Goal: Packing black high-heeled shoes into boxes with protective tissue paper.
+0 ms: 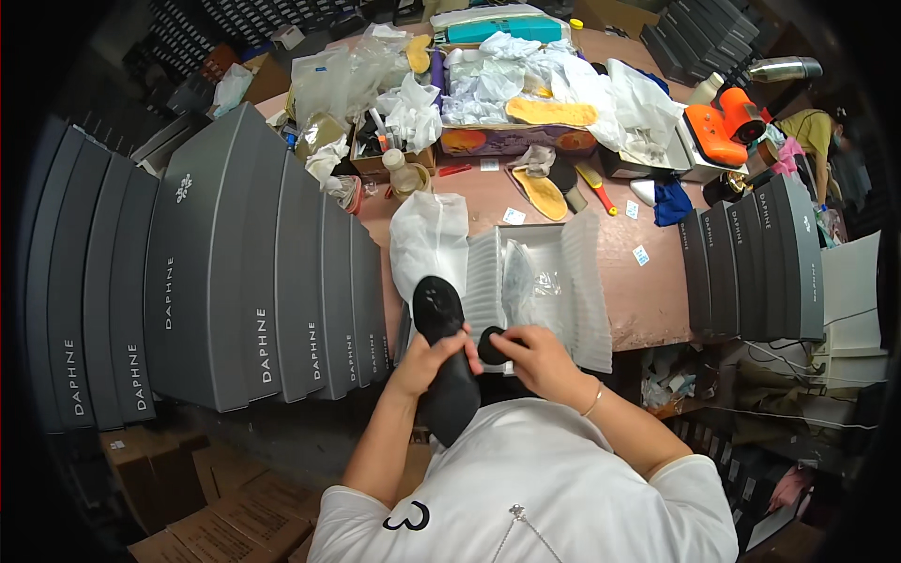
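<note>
My left hand (427,358) grips a black shoe (445,347) by its middle, sole facing up, toe pointing away from me. My right hand (537,357) pinches a small black pad (490,345) right beside the shoe's heel area. Just beyond my hands lies an open shoe box (544,281) lined with white ribbed foam sheets, a clear plastic bag inside it. A white dust bag (429,239) lies to the left of the box, above the shoe's toe.
Rows of grey shoe boxes (244,272) stand on my left; a shorter grey box row (755,263) stands at the right. Yellow insoles (544,192), crumpled paper, bottles and an orange tool (723,127) crowd the far table. Cardboard cartons (216,511) sit below left. Another person (817,136) sits far right.
</note>
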